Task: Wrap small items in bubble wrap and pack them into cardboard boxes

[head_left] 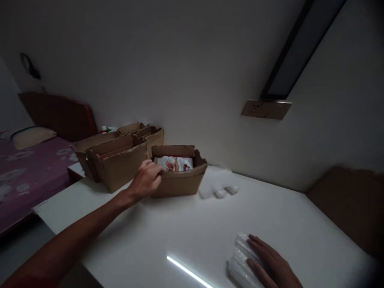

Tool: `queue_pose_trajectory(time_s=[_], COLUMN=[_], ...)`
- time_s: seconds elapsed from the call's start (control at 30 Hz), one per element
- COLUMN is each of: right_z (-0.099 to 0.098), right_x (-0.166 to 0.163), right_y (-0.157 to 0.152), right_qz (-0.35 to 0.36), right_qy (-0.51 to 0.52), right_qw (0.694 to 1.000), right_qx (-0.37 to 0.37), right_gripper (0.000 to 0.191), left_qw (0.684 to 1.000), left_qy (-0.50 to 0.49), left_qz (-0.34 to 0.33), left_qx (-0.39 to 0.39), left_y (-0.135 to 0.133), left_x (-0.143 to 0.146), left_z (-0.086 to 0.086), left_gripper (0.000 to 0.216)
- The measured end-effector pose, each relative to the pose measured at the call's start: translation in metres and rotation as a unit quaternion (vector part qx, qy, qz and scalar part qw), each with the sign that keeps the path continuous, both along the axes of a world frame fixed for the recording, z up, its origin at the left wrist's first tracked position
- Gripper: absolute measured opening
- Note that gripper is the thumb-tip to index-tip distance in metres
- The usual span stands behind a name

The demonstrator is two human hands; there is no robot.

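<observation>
My left hand (pixel 146 179) is closed at the left front corner of a small open cardboard box (pixel 177 185), its fingers curled over the rim. Inside that box lies a white packet with red printing (pixel 175 164). Low in the view, my right hand (pixel 271 260) grips the right side of a bubble-wrapped package (pixel 242 258) resting on the white table (pixel 186 224). What the wrap encloses cannot be made out. Beyond the box, some clear plastic packaging (pixel 217 182) lies crumpled and blurred against the wall.
Several open cardboard boxes (pixel 124 160) stand at the table's left end. A larger brown cardboard piece (pixel 348 208) is at the right edge. On the wall is a socket plate (pixel 266 109) below a dark-framed panel (pixel 303 48). A bed (pixel 33 168) stands to the left.
</observation>
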State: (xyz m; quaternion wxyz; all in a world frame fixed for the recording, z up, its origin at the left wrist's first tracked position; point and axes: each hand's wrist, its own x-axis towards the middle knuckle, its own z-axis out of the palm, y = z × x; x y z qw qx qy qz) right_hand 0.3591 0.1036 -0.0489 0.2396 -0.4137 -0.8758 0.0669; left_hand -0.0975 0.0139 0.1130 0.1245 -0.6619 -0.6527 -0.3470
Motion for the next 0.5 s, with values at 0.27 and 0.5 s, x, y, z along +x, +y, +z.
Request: queue_pose_trajectory(time_s=[0.27,0.5], right_z=[0.008,0.030], right_x=[-0.015,-0.021], right_y=[-0.008,-0.044], right_qz=[-0.029,-0.112], right_qy=[0.036,0.122], right_qw=[0.999,0.986], right_qx=[-0.030,0.036], right_gripper=[0.053,0.036], left_qw=[0.983,0.967], left_qy=[-0.017,-0.212], left_qz=[-0.185,-0.007], left_qx=[0.000,0.145], left_y=[-0.124,-0.148], left_x=[0.023,0.012], left_z=[-0.002,-0.050], left_gripper=[0.038,0.070])
